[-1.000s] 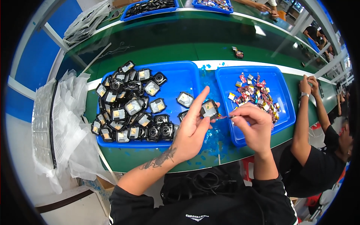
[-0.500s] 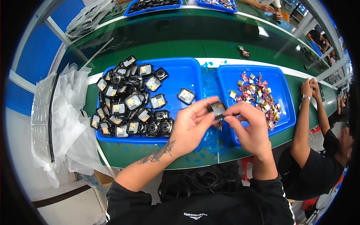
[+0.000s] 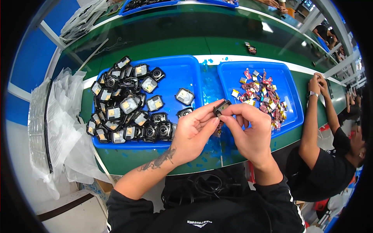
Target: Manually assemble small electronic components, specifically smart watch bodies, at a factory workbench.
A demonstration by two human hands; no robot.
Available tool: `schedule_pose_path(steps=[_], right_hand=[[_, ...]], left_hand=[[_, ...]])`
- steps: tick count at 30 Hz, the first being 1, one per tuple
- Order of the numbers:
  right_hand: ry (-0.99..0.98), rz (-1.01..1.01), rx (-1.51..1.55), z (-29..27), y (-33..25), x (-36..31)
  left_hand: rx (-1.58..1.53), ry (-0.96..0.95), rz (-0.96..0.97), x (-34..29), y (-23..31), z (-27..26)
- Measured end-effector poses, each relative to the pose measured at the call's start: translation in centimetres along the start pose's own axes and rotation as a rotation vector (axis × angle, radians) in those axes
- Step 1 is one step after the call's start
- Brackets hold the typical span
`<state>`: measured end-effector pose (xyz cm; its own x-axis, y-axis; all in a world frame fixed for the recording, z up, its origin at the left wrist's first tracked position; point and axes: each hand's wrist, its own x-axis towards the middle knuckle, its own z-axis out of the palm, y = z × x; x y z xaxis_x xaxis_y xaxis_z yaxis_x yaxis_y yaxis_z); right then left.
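The left hand holds a small black casing at its fingertips. Its thumb and forefinger are separated by a narrow gap, with the casing seated at the tips. The casing is tilted and located over the strip between the two trays. The right hand has thumb and forefinger drawn nearly together against the near edge of the same casing; whether a small part is pinched between them cannot be determined.

The left tray is blue and rectangular. A heap of black casings fills its left and middle portion, many with pale inner faces showing, others with round dark faces. One separate casing lies to the right of the heap.

The right tray, also blue, contains a pile of small parts coloured red, silver and yellow.

Both trays rest on a green desk. Blue scraps are scattered between them. A small dark part lies beyond the right tray. Translucent plastic sheeting hangs at the left. A co-worker's hands are at the right.

The two hands obscure the near corners of the trays where they face each other.
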<state>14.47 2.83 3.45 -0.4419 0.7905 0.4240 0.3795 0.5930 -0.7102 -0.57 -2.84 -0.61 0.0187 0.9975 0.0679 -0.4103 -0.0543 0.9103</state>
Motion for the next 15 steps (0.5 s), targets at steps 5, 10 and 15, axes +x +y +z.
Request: schedule_pose_path(steps=[5,10,15], right_hand=[[-0.015,0.021,0.035,0.0,-0.2,0.2],[-0.052,0.041,0.003,-0.4,-0.1,0.5],[-0.029,0.014,-0.077,-1.0,-0.7,0.5]], left_hand=[[-0.024,-0.028,-0.001,0.0,-0.1,-0.2],[0.135,-0.019,0.034,-0.4,0.0,0.0],[0.112,-0.017,-0.008,-0.6,0.5,0.0]])
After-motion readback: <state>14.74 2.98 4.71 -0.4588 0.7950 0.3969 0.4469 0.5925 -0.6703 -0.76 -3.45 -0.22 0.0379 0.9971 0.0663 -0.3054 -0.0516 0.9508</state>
